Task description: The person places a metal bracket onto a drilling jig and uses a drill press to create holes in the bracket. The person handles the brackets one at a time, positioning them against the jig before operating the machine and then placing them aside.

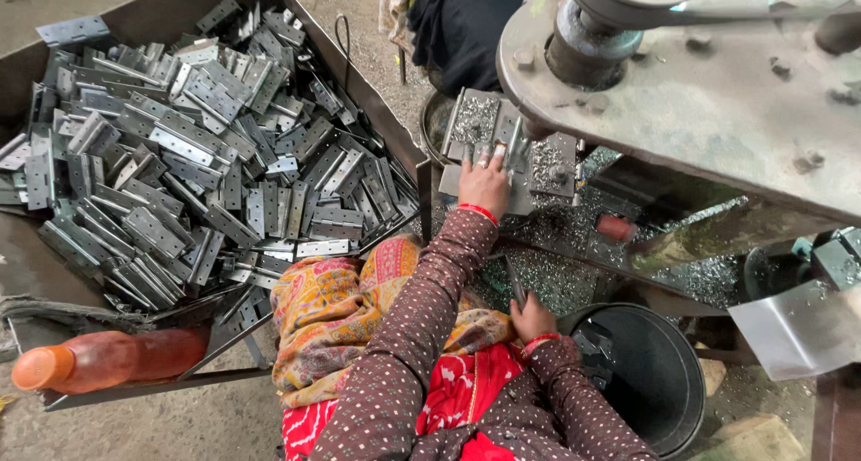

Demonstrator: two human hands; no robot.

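Tray (134,21) of hinges (188,147) lies at 10 o'clock; bottle (108,358) at 8 o'clock; bucket (650,380) at 5 o'clock; machine plate (717,102) at 2 o'clock.

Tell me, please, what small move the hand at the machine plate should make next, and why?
Probably slide the hinge under the left hand fully beneath the machine head. The fingers rest on it at the plate, beside the tool, while the right hand holds another piece near the bucket.
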